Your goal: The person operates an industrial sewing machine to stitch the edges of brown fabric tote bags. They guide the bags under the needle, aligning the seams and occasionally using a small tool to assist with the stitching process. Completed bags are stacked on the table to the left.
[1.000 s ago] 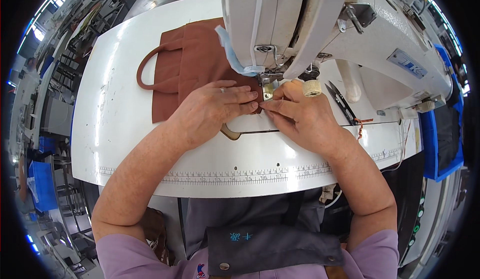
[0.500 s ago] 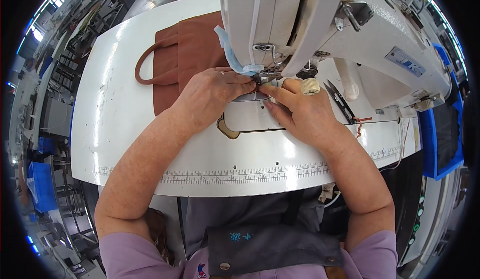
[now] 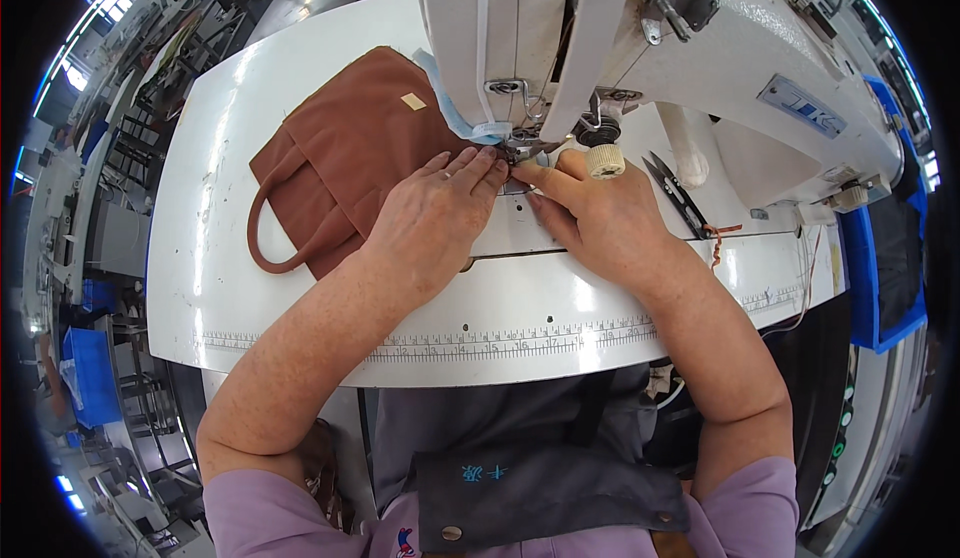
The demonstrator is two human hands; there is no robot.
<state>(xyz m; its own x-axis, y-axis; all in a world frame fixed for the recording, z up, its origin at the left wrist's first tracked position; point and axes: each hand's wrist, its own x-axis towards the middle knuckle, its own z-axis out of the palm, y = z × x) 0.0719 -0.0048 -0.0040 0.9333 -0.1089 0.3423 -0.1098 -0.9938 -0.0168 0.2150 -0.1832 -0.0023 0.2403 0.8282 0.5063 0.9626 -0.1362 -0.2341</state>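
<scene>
A brown fabric bag [image 3: 345, 133] with a looped handle [image 3: 262, 228] and a small pale tag lies tilted on the white table, one edge running under the presser foot [image 3: 516, 150] of a white sewing machine [image 3: 455, 33]. My left hand [image 3: 425, 218] rests on the bag beside the foot, its fingers stretched forward and flat. Its thumb is hidden. On the other side of the foot, my right hand [image 3: 610, 213] has its index finger and thumb bent onto the bag's edge. Both sets of fingertips are close to the needle area, which is partly hidden.
Black thread snips [image 3: 680, 198] lie right of my right hand, a reddish-brown cord at their end. A light blue strip [image 3: 445, 98] hangs by the machine head. A ruler scale [image 3: 500, 346] follows the table's near edge. A blue bin [image 3: 900, 330] stands at the right.
The bag has turned, its handle swinging nearer to me and its far part now showing the pale tag. My left hand has shifted slightly toward me; the right has stayed near the foot.
</scene>
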